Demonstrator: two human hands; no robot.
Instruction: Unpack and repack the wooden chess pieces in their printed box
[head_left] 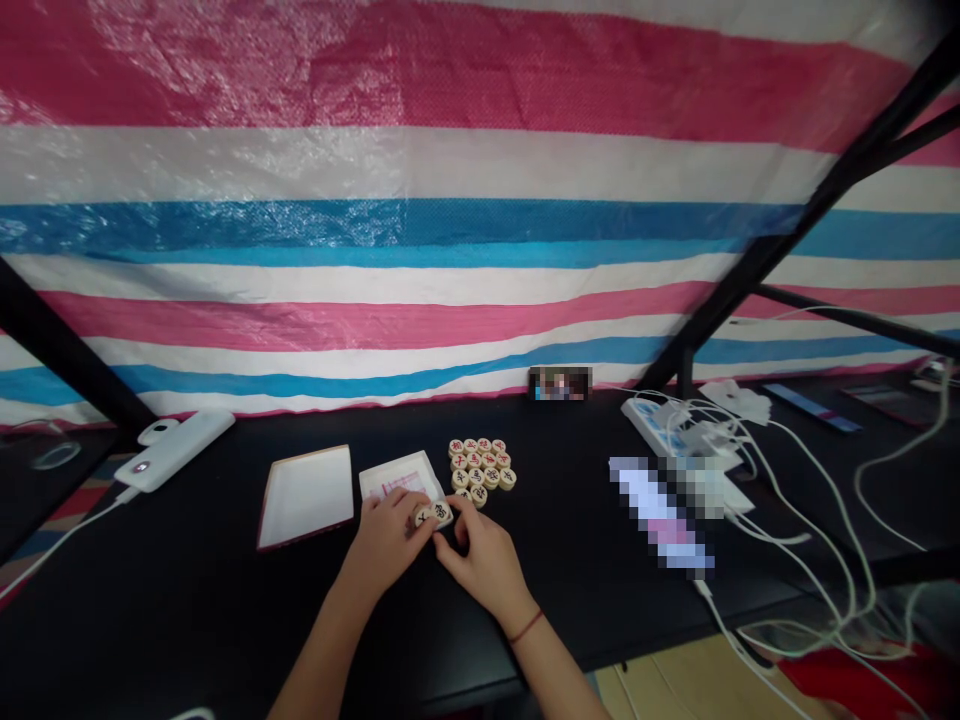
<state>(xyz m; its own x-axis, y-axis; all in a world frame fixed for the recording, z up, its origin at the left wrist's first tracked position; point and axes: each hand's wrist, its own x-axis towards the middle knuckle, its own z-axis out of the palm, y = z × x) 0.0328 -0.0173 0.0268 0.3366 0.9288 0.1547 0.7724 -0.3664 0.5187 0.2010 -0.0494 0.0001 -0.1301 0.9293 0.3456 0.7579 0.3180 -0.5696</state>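
Note:
My left hand (386, 540) reaches over the near part of a small white box (424, 468), its thumb and fingers closed round a couple of Chinese chess pieces (433, 514) at the box's near right corner. At that same corner, my right hand (484, 560) has its thumb and index finger closed on the box's edge, beside the pieces. A folded paper (401, 475) with red lines lies inside the box. Just to the right stands a block of several cream Chinese chess pieces (482, 463), in rows with red or black characters. The right hand partly covers its nearest row.
The box lid (306, 498), white inside, lies left on the black table (195, 590). A white power bank (180, 450) with a cable sits farther left. At right are a pixelated phone (660, 515), a power strip (649, 420) and tangled white cables. Behind hangs a striped sheet (450, 220).

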